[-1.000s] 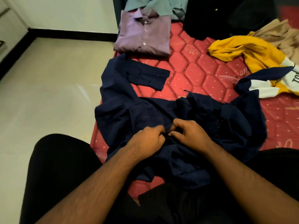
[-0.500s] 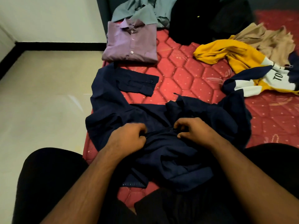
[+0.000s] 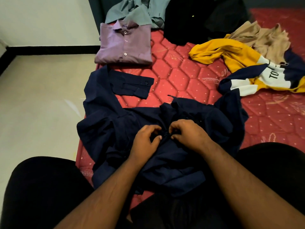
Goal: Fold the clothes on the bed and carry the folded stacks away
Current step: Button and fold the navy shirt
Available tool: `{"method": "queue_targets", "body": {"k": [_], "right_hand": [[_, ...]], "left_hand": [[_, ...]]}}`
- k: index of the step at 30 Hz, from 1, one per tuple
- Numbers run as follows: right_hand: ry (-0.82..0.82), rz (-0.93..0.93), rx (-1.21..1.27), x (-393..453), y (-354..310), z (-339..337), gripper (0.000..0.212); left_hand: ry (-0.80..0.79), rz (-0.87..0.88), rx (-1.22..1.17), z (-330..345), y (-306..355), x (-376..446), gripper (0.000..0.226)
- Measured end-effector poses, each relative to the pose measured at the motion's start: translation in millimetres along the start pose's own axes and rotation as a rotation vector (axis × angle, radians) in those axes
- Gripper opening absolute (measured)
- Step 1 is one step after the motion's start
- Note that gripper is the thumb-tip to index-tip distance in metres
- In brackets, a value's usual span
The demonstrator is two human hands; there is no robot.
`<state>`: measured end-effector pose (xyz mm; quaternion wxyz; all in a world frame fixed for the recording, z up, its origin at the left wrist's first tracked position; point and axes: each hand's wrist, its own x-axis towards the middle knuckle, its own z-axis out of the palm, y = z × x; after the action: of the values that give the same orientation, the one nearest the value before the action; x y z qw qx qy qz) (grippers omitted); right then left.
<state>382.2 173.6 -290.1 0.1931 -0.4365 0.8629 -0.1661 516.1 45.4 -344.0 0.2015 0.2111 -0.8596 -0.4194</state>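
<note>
A: Well, where is the navy shirt sitting?

B: Spread and rumpled on the near edge of the red quilted mattress, right under both hands. The left hand and the right hand meet at its front opening, fingers curled, each pinching the fabric there.

A: Are they on a button?

B: Possibly; the cloth is too dark at that spot to tell. The fingertips of both hands nearly touch across the seam.

A: And the sleeves?

B: One sleeve cuff lies flat beyond and to the left of the hands, its two buttons showing. The rest bunches to the right of the right hand.

A: What lies farther out?

B: Straight beyond the cuff, a folded purple shirt lies with its button row facing up. Behind it is a crumpled grey-green shirt, with a black garment beside that. Far right of the hands sprawls a yellow, white and navy top, touching a tan garment behind it.

A: And nearest the camera?

B: The person's black-clad legs, on either side of the forearms.
</note>
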Motion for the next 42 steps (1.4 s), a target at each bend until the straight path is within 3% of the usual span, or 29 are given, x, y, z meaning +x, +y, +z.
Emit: {"method": "queue_targets", "body": {"k": [6,12,17,26,32,37,40,42], "right_hand": [[0.073,-0.044,-0.117,-2.6,-2.6,-4.5,0.012],[0.282,-0.204,-0.025,-5.4,-5.9,2.6,0.013],[0.343,-0.261,0.055,-3.2,-3.9,11.9,0.009],[0.286,-0.248,0.060,-2.9,-6.7,13.7,0.006],[0.317,-0.224,0.006,-8.7,-14.3,15.7,0.008],[0.330,-0.187,0.028,-5.2,-15.0,16.7,0.010],[0.291,-0.184,0.073,-2.5,-14.5,16.2,0.035],[0.286,-0.193,0.047,0.1,-12.0,17.4,0.028]], "left_hand": [[-0.111,-0.097,0.015,-1.3,2.4,4.6,0.016],[-0.238,-0.279,-0.488,-8.8,5.8,10.6,0.021],[-0.241,-0.346,-0.664,-8.4,5.1,8.8,0.022],[-0.042,-0.256,-0.557,-0.4,5.7,-0.4,0.019],[-0.011,-0.207,-0.558,0.6,7.6,-1.9,0.024],[0.124,0.020,-0.241,8.0,1.7,-10.1,0.025],[0.179,0.158,-0.103,9.4,-0.1,-12.0,0.024],[0.219,0.257,-0.029,11.8,-1.7,-11.7,0.021]]}}
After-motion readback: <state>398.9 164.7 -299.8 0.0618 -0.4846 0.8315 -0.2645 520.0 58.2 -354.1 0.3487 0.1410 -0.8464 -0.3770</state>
